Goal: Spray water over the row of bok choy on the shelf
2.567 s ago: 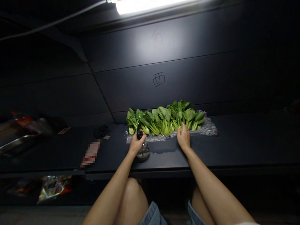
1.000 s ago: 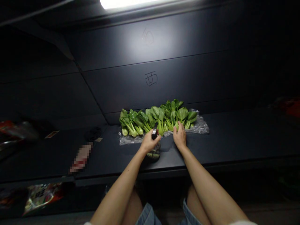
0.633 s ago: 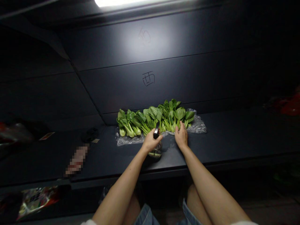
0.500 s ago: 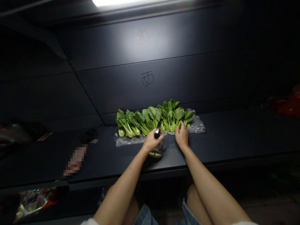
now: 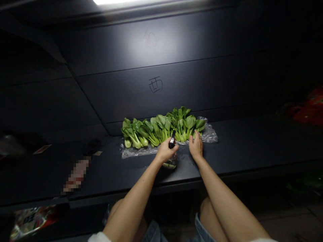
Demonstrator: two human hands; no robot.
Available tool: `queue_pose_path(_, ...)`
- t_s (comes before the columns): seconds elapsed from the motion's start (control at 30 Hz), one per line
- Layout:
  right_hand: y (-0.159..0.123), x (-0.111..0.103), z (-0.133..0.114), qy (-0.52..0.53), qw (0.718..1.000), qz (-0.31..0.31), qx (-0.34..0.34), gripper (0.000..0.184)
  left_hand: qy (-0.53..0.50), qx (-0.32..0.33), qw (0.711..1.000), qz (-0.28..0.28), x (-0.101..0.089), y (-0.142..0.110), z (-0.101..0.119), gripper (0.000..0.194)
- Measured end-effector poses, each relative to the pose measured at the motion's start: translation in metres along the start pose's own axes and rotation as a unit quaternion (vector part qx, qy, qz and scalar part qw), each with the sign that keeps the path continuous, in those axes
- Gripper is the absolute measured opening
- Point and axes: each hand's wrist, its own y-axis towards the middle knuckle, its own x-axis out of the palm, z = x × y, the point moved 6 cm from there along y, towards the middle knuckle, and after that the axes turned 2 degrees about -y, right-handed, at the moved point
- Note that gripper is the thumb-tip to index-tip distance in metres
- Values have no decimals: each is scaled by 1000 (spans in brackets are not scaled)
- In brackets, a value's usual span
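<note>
Leafy green bok choy point(image 5: 165, 125) lies in a row on clear plastic film point(image 5: 137, 153), bases toward me and leaves toward the back panel. My left hand point(image 5: 165, 152) is wrapped round the neck of a spray bottle point(image 5: 170, 164) with a black nozzle and a clear body. That bottle is in front of the middle of the row. At the right end, my right hand point(image 5: 196, 148) rests with stretched fingers against the lower stalks, grasping nothing that I can see. The fingertips partly overlap the greens.
A dark shelf point(image 5: 239, 144) runs left and right, with a marked back panel point(image 5: 191, 87) behind it. A small card point(image 5: 42, 149) and a blurred, pixelated item point(image 5: 77, 175) lie to the left. Below stands a colourful packet point(image 5: 32, 220). Red goods point(image 5: 309, 109) are at far right.
My left hand and the spray bottle have shifted slightly right along the row. My right hand stays at the right-end stalks. The view has turned a little, moving the background left.
</note>
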Motion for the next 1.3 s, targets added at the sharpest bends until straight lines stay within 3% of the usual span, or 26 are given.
queue_pose_path(0.8,11,-15,34,-12,998,47,30,50,-10,5,1000,23,7,10,3,19)
queue_pose_path(1.3,10,-17,39,-7,997,48,54,52,-25,16,999,-27,27,18,10,19)
